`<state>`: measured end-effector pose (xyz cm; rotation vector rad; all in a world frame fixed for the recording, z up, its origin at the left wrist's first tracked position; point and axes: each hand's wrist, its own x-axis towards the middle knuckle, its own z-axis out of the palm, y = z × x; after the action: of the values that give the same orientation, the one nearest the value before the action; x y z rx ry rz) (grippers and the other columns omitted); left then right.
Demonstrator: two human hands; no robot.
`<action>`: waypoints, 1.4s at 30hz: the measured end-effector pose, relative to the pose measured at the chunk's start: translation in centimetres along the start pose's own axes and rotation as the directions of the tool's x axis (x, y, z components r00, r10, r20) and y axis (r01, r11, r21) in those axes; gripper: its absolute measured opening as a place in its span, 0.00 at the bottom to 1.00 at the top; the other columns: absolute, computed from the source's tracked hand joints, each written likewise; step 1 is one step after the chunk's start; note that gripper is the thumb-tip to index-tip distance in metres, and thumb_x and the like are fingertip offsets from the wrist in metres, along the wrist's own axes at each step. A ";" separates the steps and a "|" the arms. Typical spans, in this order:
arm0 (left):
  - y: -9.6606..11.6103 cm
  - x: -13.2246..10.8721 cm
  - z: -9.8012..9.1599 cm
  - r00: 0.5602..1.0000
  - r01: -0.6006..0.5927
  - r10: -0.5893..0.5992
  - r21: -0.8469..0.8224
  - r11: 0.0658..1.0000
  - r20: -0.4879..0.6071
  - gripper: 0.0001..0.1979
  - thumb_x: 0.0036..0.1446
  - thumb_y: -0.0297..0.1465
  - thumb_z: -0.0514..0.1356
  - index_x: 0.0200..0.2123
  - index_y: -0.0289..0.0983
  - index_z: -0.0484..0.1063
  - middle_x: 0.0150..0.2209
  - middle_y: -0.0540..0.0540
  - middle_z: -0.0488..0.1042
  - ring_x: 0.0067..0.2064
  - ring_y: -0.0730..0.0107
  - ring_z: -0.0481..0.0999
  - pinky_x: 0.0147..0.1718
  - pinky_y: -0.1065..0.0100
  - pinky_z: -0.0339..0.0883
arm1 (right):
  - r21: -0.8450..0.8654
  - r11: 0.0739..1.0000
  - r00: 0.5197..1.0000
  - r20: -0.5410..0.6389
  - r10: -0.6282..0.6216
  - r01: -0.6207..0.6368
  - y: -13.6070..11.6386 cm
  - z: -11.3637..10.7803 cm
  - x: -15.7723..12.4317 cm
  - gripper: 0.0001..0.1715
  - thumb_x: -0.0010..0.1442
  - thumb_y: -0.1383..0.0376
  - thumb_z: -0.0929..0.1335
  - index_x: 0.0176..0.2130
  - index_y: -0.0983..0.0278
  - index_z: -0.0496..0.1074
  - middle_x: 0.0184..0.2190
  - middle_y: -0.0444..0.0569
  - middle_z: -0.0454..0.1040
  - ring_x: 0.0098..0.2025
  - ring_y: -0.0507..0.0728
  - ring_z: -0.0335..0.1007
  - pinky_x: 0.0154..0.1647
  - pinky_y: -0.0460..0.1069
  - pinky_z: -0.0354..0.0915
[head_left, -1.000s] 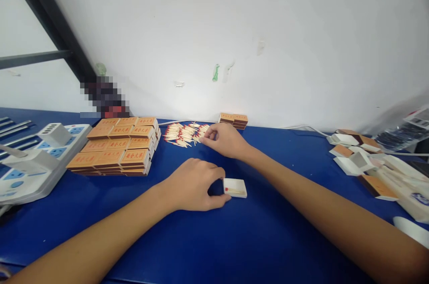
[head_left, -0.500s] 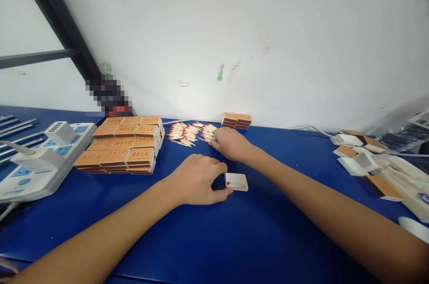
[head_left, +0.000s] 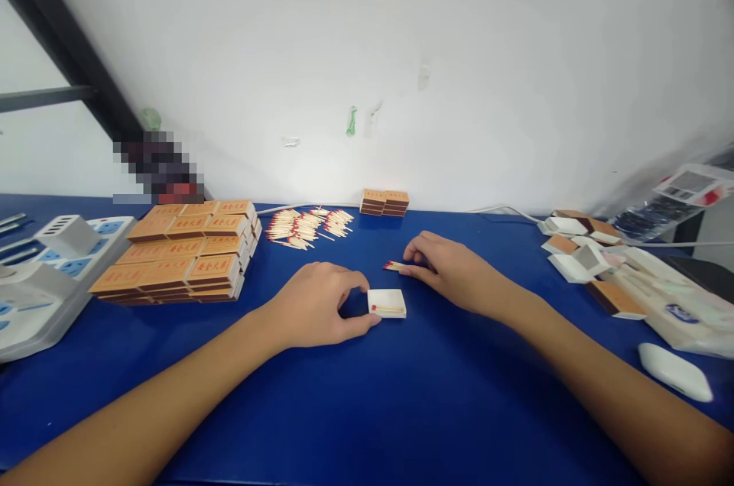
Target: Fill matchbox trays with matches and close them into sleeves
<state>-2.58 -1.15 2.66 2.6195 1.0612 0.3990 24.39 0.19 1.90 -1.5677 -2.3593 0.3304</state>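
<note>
My left hand [head_left: 321, 304] grips the left end of a small white matchbox tray [head_left: 391, 298] between thumb and fingers, on the blue table. A few red-tipped matches lie along the near side inside that tray. Beyond it and to the right, my right hand [head_left: 444, 270] pinches a few matches [head_left: 393, 266] between thumb and fingers, their red heads pointing left. Farther back, a loose pile of matches [head_left: 295, 226] is spread on the table, with a smaller cluster [head_left: 337, 221] beside it.
Stacked orange matchboxes [head_left: 183, 249] stand at left, beside a white power strip [head_left: 74, 264]. Two short stacks of matchboxes [head_left: 384, 202] sit against the wall. At right are opened matchbox parts [head_left: 579, 260], a wipes-like plastic pack [head_left: 665, 302] and a white rounded case [head_left: 675, 371].
My right hand has come back from the match pile toward me and right, now with a few matches in its fingers. My left hand stays on the tray. The view has shifted slightly rightward.
</note>
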 end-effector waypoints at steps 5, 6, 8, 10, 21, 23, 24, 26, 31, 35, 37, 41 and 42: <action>-0.5 0.1 -0.1 1.000 0.030 -0.031 -0.031 0.999 -0.005 0.15 0.60 0.43 0.67 0.45 0.41 0.81 0.24 0.54 0.72 0.26 0.72 0.71 0.27 0.68 0.58 | -0.025 0.999 1.000 -0.008 -0.030 0.030 0.9 -1.0 -0.5 0.09 0.71 0.58 0.66 0.42 0.60 0.73 0.42 0.51 0.74 0.38 0.58 0.71 0.37 0.52 0.64; -0.7 0.1 -0.1 0.999 0.031 -0.031 -0.018 0.999 -0.009 0.15 0.60 0.43 0.67 0.45 0.41 0.81 0.24 0.54 0.72 0.26 0.72 0.71 0.27 0.68 0.57 | -0.024 0.999 0.999 0.000 -0.034 0.034 1.0 -1.1 -0.6 0.09 0.71 0.59 0.66 0.41 0.60 0.73 0.42 0.51 0.74 0.38 0.57 0.71 0.37 0.52 0.64; -0.8 0.1 -0.2 1.000 0.022 -0.022 0.011 1.000 -0.017 0.15 0.61 0.43 0.67 0.46 0.41 0.81 0.25 0.54 0.72 0.26 0.72 0.70 0.27 0.68 0.57 | -0.019 0.999 0.999 0.017 -0.041 0.042 1.1 -1.1 -0.6 0.09 0.71 0.61 0.65 0.39 0.60 0.73 0.41 0.50 0.74 0.38 0.57 0.71 0.37 0.52 0.64; -0.8 0.0 -0.2 1.000 0.004 -0.004 0.032 0.999 -0.020 0.15 0.61 0.43 0.66 0.46 0.41 0.81 0.26 0.53 0.73 0.26 0.72 0.71 0.27 0.68 0.57 | -0.018 0.999 0.999 0.025 -0.036 0.036 1.0 -0.8 -0.6 0.09 0.71 0.62 0.65 0.38 0.60 0.72 0.41 0.50 0.74 0.37 0.57 0.71 0.37 0.51 0.63; -0.3 -0.2 0.2 0.998 -0.068 0.069 0.044 0.997 -0.015 0.15 0.62 0.43 0.66 0.47 0.41 0.80 0.28 0.52 0.75 0.27 0.71 0.73 0.28 0.68 0.60 | -0.037 0.998 0.999 0.010 -0.050 0.050 0.9 -0.6 -0.7 0.09 0.72 0.63 0.63 0.39 0.60 0.71 0.41 0.51 0.74 0.35 0.57 0.71 0.36 0.51 0.64; -0.3 -0.2 0.1 0.997 -0.070 0.071 0.045 0.997 -0.018 0.15 0.62 0.43 0.66 0.47 0.40 0.80 0.28 0.52 0.75 0.27 0.71 0.73 0.28 0.68 0.61 | -0.027 0.998 0.999 0.005 -0.050 0.050 0.8 -0.6 -0.8 0.09 0.72 0.62 0.63 0.40 0.59 0.71 0.41 0.50 0.74 0.35 0.57 0.71 0.36 0.52 0.63; -0.2 -0.1 0.1 0.997 -0.071 0.071 0.042 0.997 -0.013 0.15 0.62 0.42 0.66 0.47 0.40 0.80 0.28 0.52 0.75 0.27 0.71 0.73 0.28 0.68 0.61 | -0.018 0.998 0.999 0.004 -0.053 0.053 0.7 -0.6 -0.8 0.09 0.72 0.62 0.63 0.39 0.59 0.71 0.41 0.50 0.74 0.36 0.57 0.71 0.36 0.52 0.63; -0.1 -0.2 0.1 0.997 -0.072 0.072 0.033 0.997 0.004 0.14 0.62 0.42 0.66 0.46 0.40 0.80 0.28 0.52 0.75 0.27 0.71 0.73 0.28 0.68 0.61 | 0.017 0.997 0.997 0.005 -0.075 0.075 0.6 -0.6 -0.9 0.10 0.72 0.61 0.64 0.39 0.59 0.70 0.40 0.50 0.74 0.37 0.57 0.71 0.37 0.52 0.64; -0.1 -0.2 0.1 0.997 -0.071 0.071 0.030 0.997 0.016 0.14 0.62 0.42 0.65 0.45 0.41 0.80 0.28 0.52 0.76 0.27 0.70 0.73 0.27 0.69 0.60 | 0.102 0.988 0.989 0.074 -0.125 0.118 0.7 -0.7 -1.0 0.12 0.73 0.61 0.63 0.38 0.60 0.72 0.41 0.51 0.75 0.38 0.57 0.71 0.39 0.52 0.64; -0.1 -0.1 0.1 0.998 -0.064 0.064 0.021 0.998 0.023 0.14 0.62 0.42 0.65 0.46 0.41 0.80 0.28 0.52 0.76 0.27 0.70 0.73 0.27 0.69 0.59 | 0.132 0.986 0.987 0.106 -0.117 0.103 0.6 -0.9 -1.1 0.12 0.73 0.60 0.63 0.39 0.59 0.73 0.41 0.50 0.75 0.39 0.57 0.71 0.40 0.52 0.65; -0.1 -0.1 0.1 0.998 -0.063 0.062 0.018 0.998 0.026 0.14 0.62 0.42 0.65 0.46 0.41 0.80 0.28 0.52 0.76 0.27 0.70 0.73 0.27 0.69 0.59 | 0.145 0.986 0.988 0.112 -0.103 0.087 0.4 -0.9 -1.1 0.10 0.72 0.59 0.65 0.40 0.59 0.73 0.40 0.49 0.75 0.39 0.57 0.71 0.40 0.52 0.65; -0.2 -0.1 0.1 0.998 -0.055 0.054 0.033 0.998 0.024 0.14 0.62 0.42 0.66 0.47 0.41 0.80 0.29 0.51 0.77 0.28 0.70 0.74 0.28 0.69 0.60 | 0.175 0.981 0.987 0.123 -0.104 0.082 -0.1 -0.8 -1.0 0.09 0.70 0.59 0.66 0.39 0.59 0.74 0.39 0.49 0.75 0.39 0.57 0.72 0.40 0.52 0.66; -0.2 -0.2 0.0 0.998 -0.053 0.053 0.041 0.998 0.016 0.15 0.62 0.43 0.66 0.47 0.41 0.80 0.29 0.51 0.77 0.28 0.70 0.74 0.28 0.69 0.60 | 0.175 0.981 0.987 0.122 -0.104 0.081 -0.2 -0.8 -1.0 0.10 0.71 0.60 0.65 0.38 0.59 0.74 0.39 0.49 0.75 0.40 0.58 0.72 0.40 0.52 0.67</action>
<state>-2.78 -1.14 2.53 2.6879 1.0078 0.3724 24.85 -0.77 2.56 -1.3925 -2.4193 0.6126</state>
